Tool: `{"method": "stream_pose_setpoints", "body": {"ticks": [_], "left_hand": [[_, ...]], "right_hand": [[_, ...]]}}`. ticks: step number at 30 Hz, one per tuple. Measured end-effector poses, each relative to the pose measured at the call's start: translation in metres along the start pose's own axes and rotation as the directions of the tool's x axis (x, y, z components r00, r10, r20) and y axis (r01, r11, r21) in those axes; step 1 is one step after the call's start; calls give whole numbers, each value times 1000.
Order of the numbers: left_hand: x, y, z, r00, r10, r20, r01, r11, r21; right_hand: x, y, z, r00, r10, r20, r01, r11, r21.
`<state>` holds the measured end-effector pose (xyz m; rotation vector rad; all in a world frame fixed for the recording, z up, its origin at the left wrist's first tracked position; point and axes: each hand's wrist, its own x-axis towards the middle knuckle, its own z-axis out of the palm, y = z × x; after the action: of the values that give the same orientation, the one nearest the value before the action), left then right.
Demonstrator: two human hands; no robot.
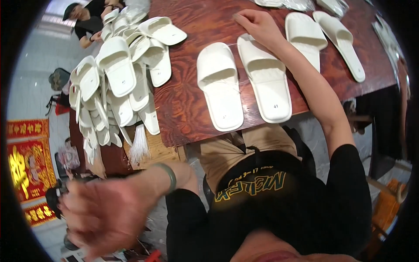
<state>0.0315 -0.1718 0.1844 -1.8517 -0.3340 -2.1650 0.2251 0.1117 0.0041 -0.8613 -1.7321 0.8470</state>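
Slippers, white: one pair (242,83) lies flat at the tabletop's (183,105) near edge, my right hand (257,24) resting loosely curled just beyond it. My left hand (104,214) hangs open, blurred, off the table. A heaped pile (118,74) at the left edge remains unsorted.

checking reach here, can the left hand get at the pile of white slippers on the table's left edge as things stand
Probably not without moving: the left hand is off the table, low and away from the slipper pile. Nothing visibly blocks the way.
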Motion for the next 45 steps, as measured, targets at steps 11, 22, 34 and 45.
{"method": "stream_pose_setpoints", "body": {"ticks": [11, 22, 34, 45], "left_hand": [[-161, -100, 89, -35, -972, 233, -22, 234, 972], [-151, -167, 88, 232, -864, 447, -157, 420, 894], [-62, -335, -19, 222, -971, 90, -437, -17, 899], [-120, -351, -21, 230, -971, 65, -415, -37, 909]], "right_hand": [[-6, -26, -5, 1000, -23, -16, 24, 995, 100], [2, -18, -5, 982, -89, -169, 105, 991, 88], [-11, -3, 16, 940, -294, -172, 271, 952, -143], [-14, -18, 4, 827, -554, 92, 546, 755, -363]]}}
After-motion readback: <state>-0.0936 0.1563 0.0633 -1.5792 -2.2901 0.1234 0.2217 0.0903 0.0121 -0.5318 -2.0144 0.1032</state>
